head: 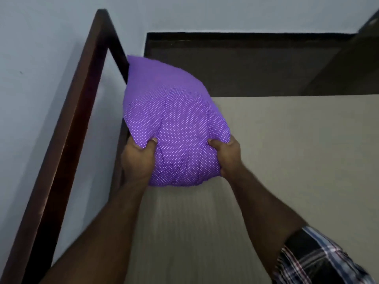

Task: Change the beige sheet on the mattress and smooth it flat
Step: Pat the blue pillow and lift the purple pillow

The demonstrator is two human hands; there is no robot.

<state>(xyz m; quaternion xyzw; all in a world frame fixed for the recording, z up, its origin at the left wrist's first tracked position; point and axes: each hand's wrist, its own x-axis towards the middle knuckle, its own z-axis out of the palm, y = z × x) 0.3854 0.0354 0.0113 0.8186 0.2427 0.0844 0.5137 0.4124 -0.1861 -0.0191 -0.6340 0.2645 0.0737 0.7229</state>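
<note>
Both hands are clamped on a purple dotted pillow: the left hand pinches its near left edge with the thumb on top, and the right hand bunches the near right edge in curled fingers. The pillow is raised at the head end of the bed, its far corner up against the dark wooden headboard and the side rail. Holding it by the two near corners keeps the bulky thing steady and lifts its weight off the cloth below, which, by my reading, is the point, since a sheet cannot be pulled away or laid with a pillow sitting on it.

The beige sheet lies spread over the mattress beneath and to the right of the pillow, and it looks fairly flat where it shows (fine ribbed lines run through the part nearest the arms). The pale wall closes in the left side, close beside the rail, so there is little room there. A checked sleeve shows on the right arm.
</note>
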